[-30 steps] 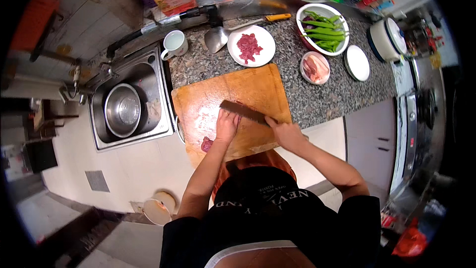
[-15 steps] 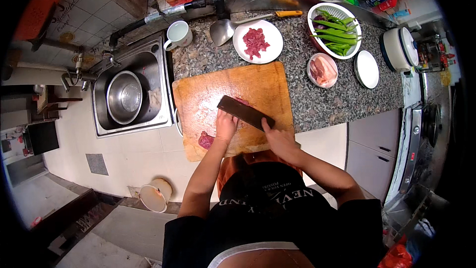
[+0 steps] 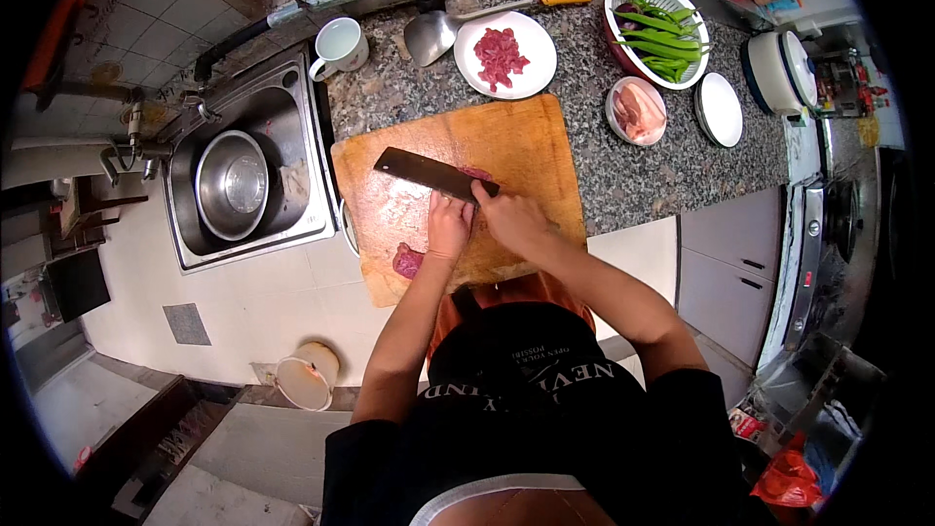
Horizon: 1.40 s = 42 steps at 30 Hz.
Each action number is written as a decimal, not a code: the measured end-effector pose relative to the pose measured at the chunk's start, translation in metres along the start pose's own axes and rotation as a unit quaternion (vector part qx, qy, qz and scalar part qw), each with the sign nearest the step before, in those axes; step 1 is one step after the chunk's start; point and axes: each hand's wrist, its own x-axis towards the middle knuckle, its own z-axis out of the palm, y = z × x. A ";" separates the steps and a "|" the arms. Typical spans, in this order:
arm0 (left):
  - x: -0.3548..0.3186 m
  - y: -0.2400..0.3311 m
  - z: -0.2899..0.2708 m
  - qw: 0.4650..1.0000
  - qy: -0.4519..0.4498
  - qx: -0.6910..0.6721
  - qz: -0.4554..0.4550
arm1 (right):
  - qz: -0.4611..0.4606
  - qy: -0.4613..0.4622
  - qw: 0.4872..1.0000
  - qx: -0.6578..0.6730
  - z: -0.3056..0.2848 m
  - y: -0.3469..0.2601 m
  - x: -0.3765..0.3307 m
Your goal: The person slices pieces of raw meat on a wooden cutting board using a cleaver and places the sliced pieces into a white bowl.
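Note:
My right hand (image 3: 513, 224) is closed round the handle of a dark, broad-bladed cleaver (image 3: 421, 171), with the index finger stretched along the blade's end. The blade slants across a wooden cutting board (image 3: 531, 151). Just on its near side, my left hand (image 3: 450, 226) has its fingers curled down onto a piece of raw red meat, mostly hidden under hand and blade. A few meat slices (image 3: 476, 173) show beyond the blade. Another chunk of red meat (image 3: 407, 260) lies at the board's near left, beside my left wrist.
Beyond the board are a white plate (image 3: 467, 68) of cut meat, a spatula (image 3: 429, 37) and a mug (image 3: 341, 44). To the right stand a basket of green peppers (image 3: 658, 39), a bowl of pale meat (image 3: 636, 112), and a white bowl (image 3: 721, 109). A sink (image 3: 312, 224) with a steel basin lies left.
The cleaver and my right hand have moved left and away from me, and the blade lies at a shallower slant. My left hand stays near the same spot on the board. The view has shifted slightly.

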 end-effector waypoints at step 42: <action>-0.007 0.018 0.001 0.994 0.095 -0.010 -0.061 | -0.049 -0.031 0.996 -0.065 -0.024 0.057 -0.074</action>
